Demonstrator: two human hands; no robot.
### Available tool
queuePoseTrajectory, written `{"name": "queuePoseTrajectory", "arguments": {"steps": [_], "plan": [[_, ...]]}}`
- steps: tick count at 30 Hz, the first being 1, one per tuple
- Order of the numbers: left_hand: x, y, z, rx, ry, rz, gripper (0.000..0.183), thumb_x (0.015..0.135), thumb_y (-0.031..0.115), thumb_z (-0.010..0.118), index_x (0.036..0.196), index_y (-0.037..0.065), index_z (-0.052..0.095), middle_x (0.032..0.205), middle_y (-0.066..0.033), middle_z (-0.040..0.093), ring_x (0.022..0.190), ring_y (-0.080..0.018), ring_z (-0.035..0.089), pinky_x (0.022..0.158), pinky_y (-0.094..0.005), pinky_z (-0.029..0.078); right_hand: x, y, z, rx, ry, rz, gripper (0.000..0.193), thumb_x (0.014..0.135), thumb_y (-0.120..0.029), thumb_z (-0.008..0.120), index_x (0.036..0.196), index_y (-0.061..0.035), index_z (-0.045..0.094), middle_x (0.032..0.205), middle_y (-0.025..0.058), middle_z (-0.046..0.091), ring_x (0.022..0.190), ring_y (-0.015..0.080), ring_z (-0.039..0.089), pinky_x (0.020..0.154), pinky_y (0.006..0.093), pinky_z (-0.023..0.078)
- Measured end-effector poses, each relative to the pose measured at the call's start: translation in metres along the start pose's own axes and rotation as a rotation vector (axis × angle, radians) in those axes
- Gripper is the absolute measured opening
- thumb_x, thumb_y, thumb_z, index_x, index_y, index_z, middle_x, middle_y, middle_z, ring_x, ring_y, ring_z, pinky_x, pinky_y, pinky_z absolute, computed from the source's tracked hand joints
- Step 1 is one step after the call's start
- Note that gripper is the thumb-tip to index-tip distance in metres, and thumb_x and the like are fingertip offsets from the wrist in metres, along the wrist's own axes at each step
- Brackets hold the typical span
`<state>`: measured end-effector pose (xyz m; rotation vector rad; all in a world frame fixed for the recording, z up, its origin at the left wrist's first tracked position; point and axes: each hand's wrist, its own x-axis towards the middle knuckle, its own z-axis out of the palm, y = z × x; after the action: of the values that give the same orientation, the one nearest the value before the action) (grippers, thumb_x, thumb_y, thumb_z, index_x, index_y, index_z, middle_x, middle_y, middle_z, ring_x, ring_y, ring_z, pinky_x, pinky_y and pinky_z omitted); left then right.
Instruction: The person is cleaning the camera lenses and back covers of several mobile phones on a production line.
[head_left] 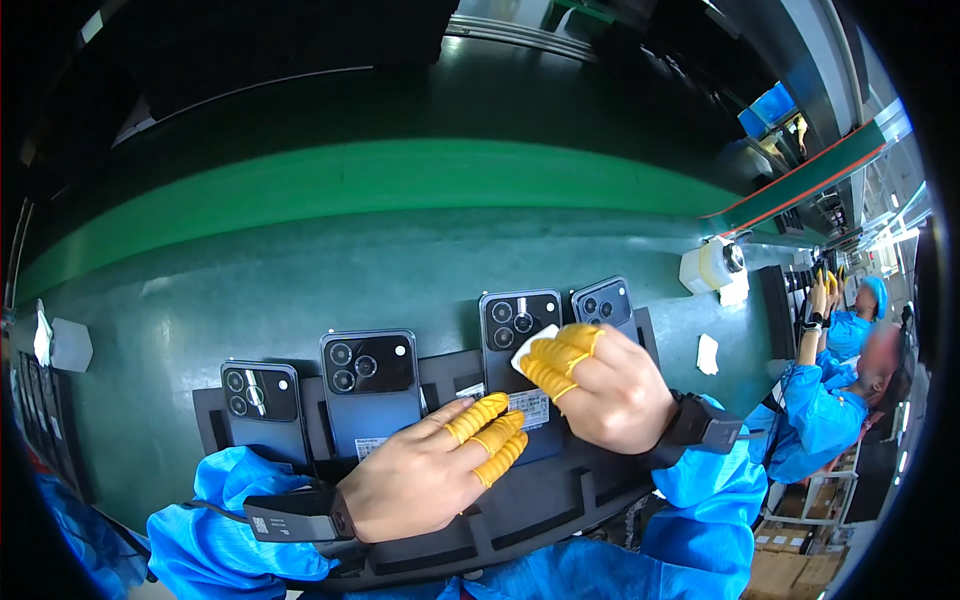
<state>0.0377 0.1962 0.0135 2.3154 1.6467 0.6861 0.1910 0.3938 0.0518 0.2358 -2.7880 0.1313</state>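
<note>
My right hand [612, 392], in yellow finger cots, pinches a small folded white cloth [534, 346]. The cloth is at the camera block of a dark blue phone [521, 318] that lies back up in a black slotted tray [510, 520]. My left hand [425, 470], also in yellow finger cots, has its fingers stretched out over the lower part of that phone, beside a white printed label [530, 407]. To the left, two like phones lie in the tray, one dark blue [375, 385] and one farther out [264, 408]. Partly behind my right hand is another phone [604, 302].
A white bottle [710, 265] with a dark top stands at the right rear. Near it lies a white piece [707, 353]. A white box-like container [70, 344] is at far left. A green raised strip [400, 178] runs behind the green bench. People in blue work at right.
</note>
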Motion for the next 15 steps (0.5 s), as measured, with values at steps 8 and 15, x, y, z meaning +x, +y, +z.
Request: {"name": "queuePoseTrajectory", "arguments": {"steps": [8, 15], "plan": [[0.001, -0.001, -0.001, 0.010, -0.017, 0.017, 0.050, 0.082, 0.018, 0.066, 0.132, 0.009, 0.065, 0.135, -0.0081, 0.062, 0.133, -0.0263, 0.055, 0.119, -0.0425, 0.038, 0.029, 0.018, 0.021, -0.073, 0.096, -0.099, 0.033, 0.060, -0.012, 0.068, 0.089, 0.0040, 0.073, 0.089, 0.0122, 0.061, 0.097, 0.0300, 0.062, 0.082, 0.0395, 0.053], [0.000, -0.001, -0.001, -0.008, -0.013, 0.002, 0.049, 0.084, 0.018, 0.066, 0.133, 0.008, 0.065, 0.135, -0.0083, 0.062, 0.132, -0.0267, 0.055, 0.118, -0.0423, 0.039, 0.010, 0.017, 0.014, -0.064, 0.039, -0.031, 0.026, 0.060, -0.011, 0.069, 0.083, 0.0011, 0.072, 0.087, 0.0099, 0.061, 0.089, 0.0270, 0.062, 0.077, 0.0374, 0.052]]}}
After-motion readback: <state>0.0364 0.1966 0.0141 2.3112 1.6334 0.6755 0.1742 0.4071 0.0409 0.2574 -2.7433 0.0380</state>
